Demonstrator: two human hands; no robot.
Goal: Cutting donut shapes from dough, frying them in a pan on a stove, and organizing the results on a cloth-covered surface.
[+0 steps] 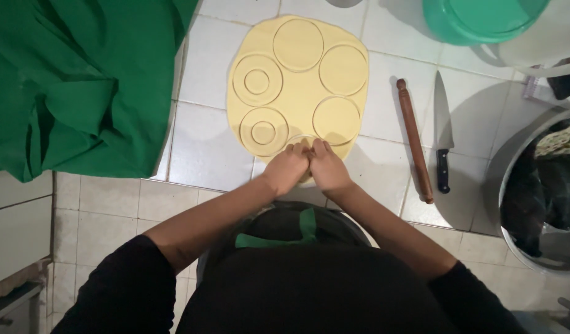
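Pale yellow rolled-out dough sheet is spread flat on the white tiled tabletop, reaching away from the two hands, which are pressed together at its near edge. Five round cuts are seen in it beyond the fingers: two plain discs on the right side, one at the far end, and two on the left with a smaller ring cut inside each. A sixth curved cut shows just ahead of the fingertips, partly hidden. The left hand and the right hand are laid side by side, touching, fingers bent down onto the dough; whether a cutter or a piece of dough is enclosed in either grip cannot be told, since the fingers cover what lies under them.

The sheet is judged to be soft, thin and light, easily stretched or torn, and probably a little sticky against the tile. A cut disc would best be lifted from underneath at its rim, with flat fingers, rather than pinched in the middle.

To the right of the hands a brown wooden rolling pin is laid, and just beyond it a black-handled kitchen knife. A crumpled green cloth is spread well to the left, and a green plastic tub stands far ahead on the right.
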